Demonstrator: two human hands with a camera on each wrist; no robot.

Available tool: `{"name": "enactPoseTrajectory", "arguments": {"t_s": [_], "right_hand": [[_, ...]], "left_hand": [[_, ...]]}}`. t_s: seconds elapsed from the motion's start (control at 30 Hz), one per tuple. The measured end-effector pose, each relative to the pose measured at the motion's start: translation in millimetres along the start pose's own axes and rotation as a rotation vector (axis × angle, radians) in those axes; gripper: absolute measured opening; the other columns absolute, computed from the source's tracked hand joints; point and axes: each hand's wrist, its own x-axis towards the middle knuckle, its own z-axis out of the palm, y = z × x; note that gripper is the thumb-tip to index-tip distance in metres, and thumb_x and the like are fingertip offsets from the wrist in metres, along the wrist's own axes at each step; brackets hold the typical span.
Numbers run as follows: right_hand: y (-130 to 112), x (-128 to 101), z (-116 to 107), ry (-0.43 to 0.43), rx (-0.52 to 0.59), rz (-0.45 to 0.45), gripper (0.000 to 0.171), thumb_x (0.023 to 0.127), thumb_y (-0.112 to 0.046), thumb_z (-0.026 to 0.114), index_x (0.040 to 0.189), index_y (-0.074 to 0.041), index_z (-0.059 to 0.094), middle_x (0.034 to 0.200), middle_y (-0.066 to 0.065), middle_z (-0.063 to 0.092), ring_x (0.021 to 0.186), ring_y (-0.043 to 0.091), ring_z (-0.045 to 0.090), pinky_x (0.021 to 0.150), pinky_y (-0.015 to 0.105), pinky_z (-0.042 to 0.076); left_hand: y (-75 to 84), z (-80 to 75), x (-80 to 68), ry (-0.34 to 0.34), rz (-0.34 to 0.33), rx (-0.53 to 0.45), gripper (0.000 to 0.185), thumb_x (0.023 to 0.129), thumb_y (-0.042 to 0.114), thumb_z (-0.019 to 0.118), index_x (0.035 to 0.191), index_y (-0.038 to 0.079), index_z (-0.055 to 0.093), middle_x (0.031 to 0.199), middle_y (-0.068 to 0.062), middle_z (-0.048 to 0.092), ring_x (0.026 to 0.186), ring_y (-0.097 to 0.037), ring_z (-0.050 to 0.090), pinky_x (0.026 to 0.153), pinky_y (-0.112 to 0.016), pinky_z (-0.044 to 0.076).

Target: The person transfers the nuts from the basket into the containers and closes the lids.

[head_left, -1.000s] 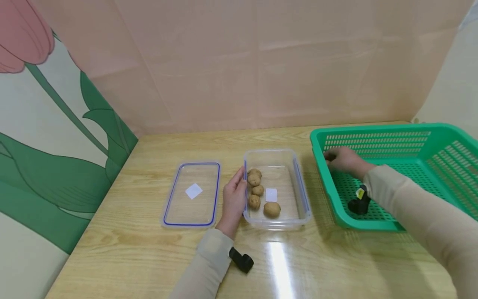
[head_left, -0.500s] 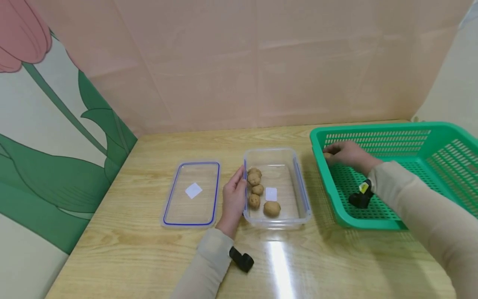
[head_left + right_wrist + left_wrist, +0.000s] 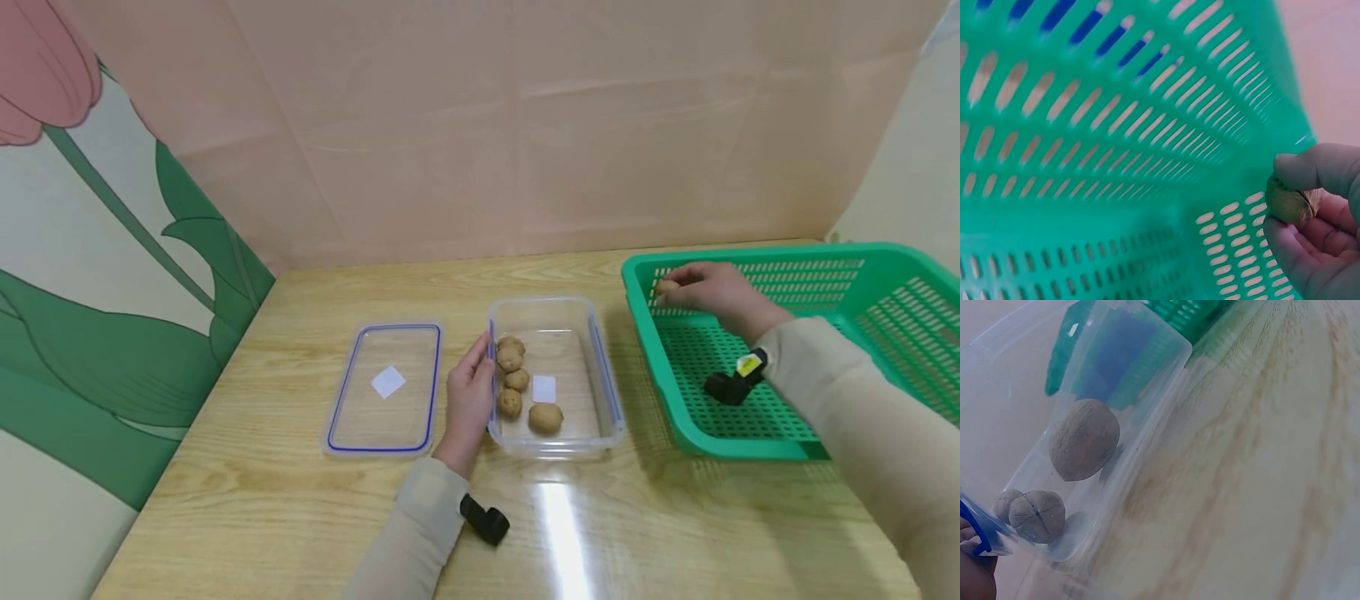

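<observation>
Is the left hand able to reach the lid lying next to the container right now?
Probably yes. The left hand rests against the container wall, and the lid lies just beside it on bare table with nothing between.

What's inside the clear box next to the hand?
The clear box holds five brown walnuts, lined up along the side where the left hand rests, plus a white square sticker. Whether the sticker sits inside or beneath the base is unclear.
</observation>
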Motion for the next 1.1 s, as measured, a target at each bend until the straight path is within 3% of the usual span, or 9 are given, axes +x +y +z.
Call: {"name": "enactPoseTrajectory", "arguments": {"t_s": [0.2, 0.43, 0.57, 0.8, 1.1], "right_hand": [[-12.0, -6.0, -5.1, 0.020, 0.043, 0.018, 0.066, 0.084, -0.038, 0.065, 0.131, 0.002, 0.043, 0.101, -0.008, 0.058, 0.103, 0.022, 0.051, 0.094, 0.045, 0.043], [-24.2, -11.3, -3.2, 0.024, 0.096, 0.011, 0.068, 0.084, -0.039, 0.065, 0.133, 0.002, 0.041, 0.100, -0.013, 0.055, 0.102, 0.016, 0.049, 0.096, 0.043, 0.041], [-30.9, -13.1, 0.1, 0.050, 0.125, -0.012, 0.062, 0.084, -0.037, 0.066, 0.129, 0.002, 0.045, 0.092, -0.021, 0.054, 0.094, 0.006, 0.050, 0.091, 0.034, 0.042], [-45.7, -14.8, 9.1, 0.062, 0.158, -0.041, 0.061, 0.084, -0.034, 0.067, 0.128, 0.002, 0.047, 0.093, -0.019, 0.055, 0.091, 0.003, 0.050, 0.077, 0.016, 0.045], [-68.3, -18.7, 29.2, 0.026, 0.251, -0.102, 0.049, 0.085, -0.017, 0.066, 0.123, 0.008, 0.048, 0.086, -0.015, 0.059, 0.079, 0.000, 0.056, 0.072, 0.015, 0.049]], "left_hand": [[1.1, -0.5, -0.2, 0.003, 0.001, -0.009, 0.040, 0.093, 0.006, 0.045, 0.132, 0.010, 0.050, 0.137, -0.001, 0.048, 0.130, -0.019, 0.041, 0.107, -0.031, 0.035], [0.4, -0.9, 0.7, 0.008, -0.013, -0.015, 0.040, 0.093, 0.006, 0.045, 0.132, 0.011, 0.050, 0.137, 0.000, 0.048, 0.130, -0.018, 0.041, 0.107, -0.030, 0.036], [-0.5, -1.3, 1.4, 0.009, -0.023, -0.014, 0.040, 0.092, 0.007, 0.046, 0.132, 0.012, 0.050, 0.137, 0.001, 0.048, 0.129, -0.017, 0.042, 0.106, -0.029, 0.036], [-0.5, -1.7, 1.4, 0.008, -0.006, -0.015, 0.040, 0.092, 0.006, 0.046, 0.132, 0.011, 0.050, 0.137, 0.000, 0.048, 0.129, -0.018, 0.042, 0.106, -0.029, 0.036], [0.3, -0.8, 0.9, 0.001, 0.002, -0.013, 0.040, 0.092, 0.005, 0.046, 0.131, 0.010, 0.050, 0.137, -0.003, 0.048, 0.129, -0.019, 0.043, 0.105, -0.029, 0.038]]}}
